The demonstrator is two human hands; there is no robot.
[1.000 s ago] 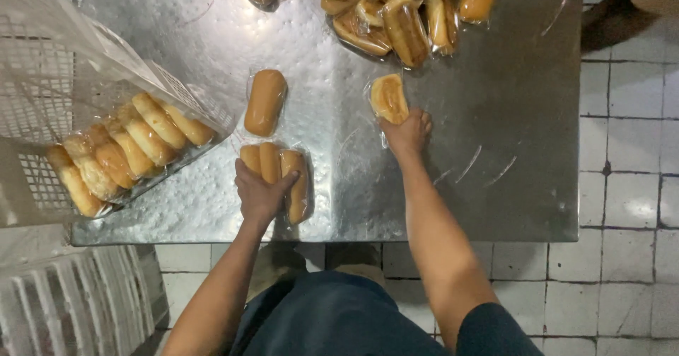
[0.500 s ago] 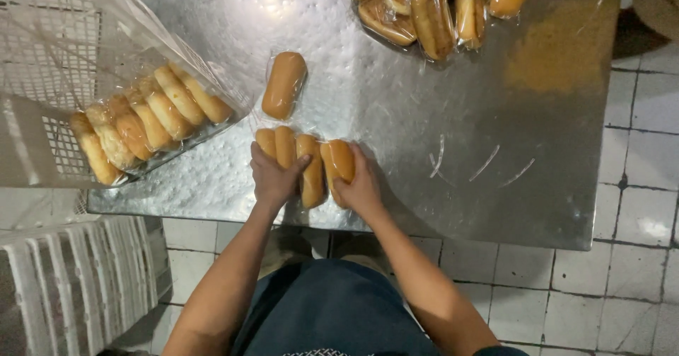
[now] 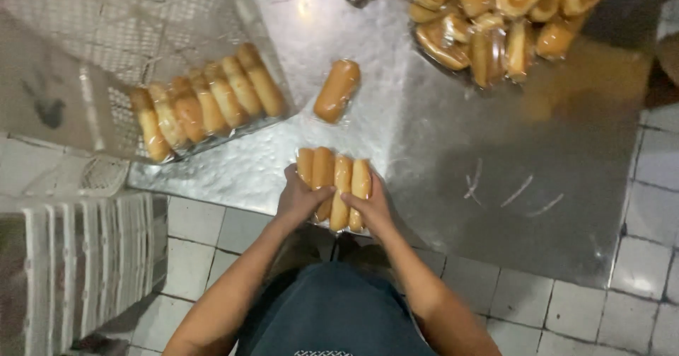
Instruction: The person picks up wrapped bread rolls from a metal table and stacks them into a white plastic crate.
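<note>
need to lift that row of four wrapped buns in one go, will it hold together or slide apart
The row of four wrapped buns is probably light and soft, so a hard squeeze may dent it. The glossy film looks slippery, so they could slide apart unless pinched from both ends, as the left hand and right hand do. On the steel table they would likely skid easily.

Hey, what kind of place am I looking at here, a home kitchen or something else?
Probably a small bakery or food-packing workroom, not a home kitchen: a bare steel table, a heap of wrapped bread rolls at its far end, and a white plastic crate already holding a row of them.
</note>
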